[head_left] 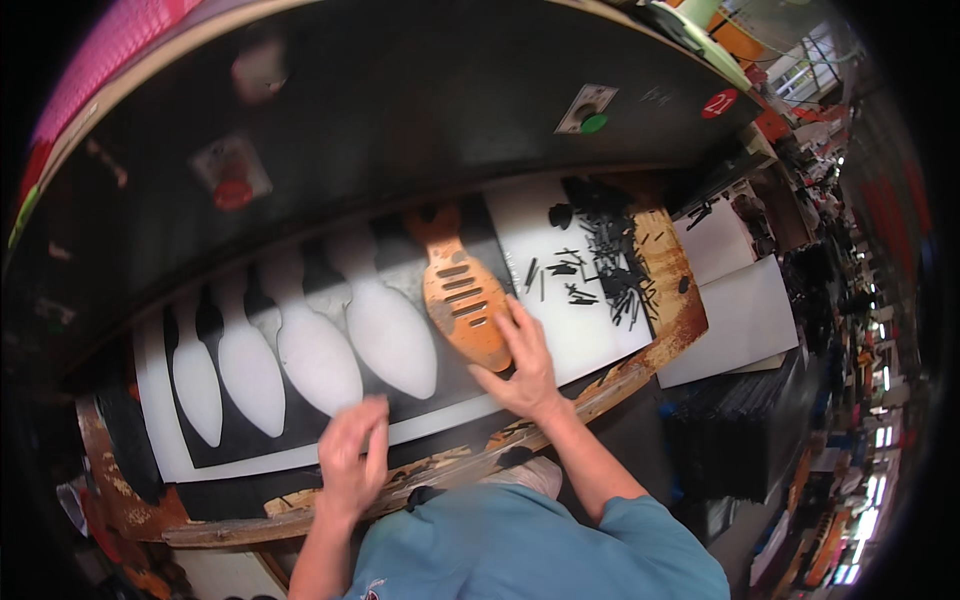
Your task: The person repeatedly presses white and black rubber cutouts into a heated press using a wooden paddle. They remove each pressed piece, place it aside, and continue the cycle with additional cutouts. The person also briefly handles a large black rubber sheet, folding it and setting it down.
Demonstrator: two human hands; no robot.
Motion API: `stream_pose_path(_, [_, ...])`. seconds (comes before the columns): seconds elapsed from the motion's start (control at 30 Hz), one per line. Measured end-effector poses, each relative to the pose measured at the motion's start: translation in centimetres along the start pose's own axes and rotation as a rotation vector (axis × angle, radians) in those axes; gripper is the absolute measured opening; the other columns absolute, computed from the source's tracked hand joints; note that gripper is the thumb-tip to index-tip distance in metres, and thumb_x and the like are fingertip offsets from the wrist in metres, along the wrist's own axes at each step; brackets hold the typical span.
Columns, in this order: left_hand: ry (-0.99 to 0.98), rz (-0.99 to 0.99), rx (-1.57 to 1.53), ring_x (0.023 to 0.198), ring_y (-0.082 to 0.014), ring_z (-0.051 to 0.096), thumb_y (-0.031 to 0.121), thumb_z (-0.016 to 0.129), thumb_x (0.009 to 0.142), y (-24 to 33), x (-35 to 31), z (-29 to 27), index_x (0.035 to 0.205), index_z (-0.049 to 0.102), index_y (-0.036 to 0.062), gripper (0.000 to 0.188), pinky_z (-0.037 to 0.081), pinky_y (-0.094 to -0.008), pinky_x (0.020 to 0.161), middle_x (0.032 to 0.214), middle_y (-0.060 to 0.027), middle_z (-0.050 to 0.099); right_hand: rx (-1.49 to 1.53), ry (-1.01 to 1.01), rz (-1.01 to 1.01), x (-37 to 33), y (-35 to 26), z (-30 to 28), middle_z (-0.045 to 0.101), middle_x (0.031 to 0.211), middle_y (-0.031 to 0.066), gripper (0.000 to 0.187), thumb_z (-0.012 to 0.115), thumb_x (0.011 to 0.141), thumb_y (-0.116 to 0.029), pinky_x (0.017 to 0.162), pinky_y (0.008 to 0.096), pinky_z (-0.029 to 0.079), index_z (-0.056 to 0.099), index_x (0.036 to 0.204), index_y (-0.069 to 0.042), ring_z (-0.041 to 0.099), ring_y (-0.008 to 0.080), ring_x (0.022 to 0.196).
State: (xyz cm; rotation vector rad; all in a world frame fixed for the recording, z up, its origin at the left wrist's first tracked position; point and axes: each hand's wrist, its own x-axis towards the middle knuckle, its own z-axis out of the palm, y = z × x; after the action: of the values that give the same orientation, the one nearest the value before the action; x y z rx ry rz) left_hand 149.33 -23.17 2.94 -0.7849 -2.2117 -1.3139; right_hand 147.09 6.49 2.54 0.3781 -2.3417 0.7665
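An orange sole-shaped cutting die [466, 300] with several slots lies on a black sheet [408, 408]. My right hand [522, 368] closes round the die's near end, fingers along its right edge and thumb at the tip. Left of the die, a row of sole-shaped cutouts [390, 340] in the sheet shows the white board [590, 345] underneath. My left hand [352, 455], slightly blurred, hovers by the sheet's near edge, below the middle cutouts. Its fingers are curled in, and I see nothing in them. The far ends of the die and cutouts are in shadow under the dark machine beam.
The dark machine beam [400, 110] spans the far side, with a green button [594, 123] and a red button [233, 193]. Black offcuts [615, 250] pile up on the board's right. A worn wooden edge [620, 375] runs in front. White sheets [740, 320] and stacked black sheets [735, 425] stand right.
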Motion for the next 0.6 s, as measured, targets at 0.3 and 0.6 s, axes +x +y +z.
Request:
stream_pose_path(0.3, [-0.009,0.005,0.118,0.074,-0.0375,0.069,-0.002,0.080,0.088,1.0,-9.9,3.7,0.090,0.066,0.0011,0.015,0.056,-0.0446,0.067,0.086,-0.0158,0.070,0.286,0.082,0.164,0.3,1.8,-1.1,0.069,0.132,0.0180,0.056,0.085,0.088,-0.013,0.104,0.0394,0.055,0.065,0.138,0.002,0.068,0.0269,0.121])
stream_pose_path(0.6, [0.095,-0.032,0.308,0.073,-0.0404,0.068,0.006,0.078,0.095,0.0,-6.5,3.6,0.084,0.063,0.0020,0.019,0.055,-0.0467,0.066,0.082,-0.0174,0.068,-0.080,0.470,-0.107,10.0,3.5,-10.6,0.063,0.088,0.0175,0.009,0.064,0.101,-0.005,0.073,0.0391,0.051,0.064,0.096,0.002,0.061,0.0307,0.075])
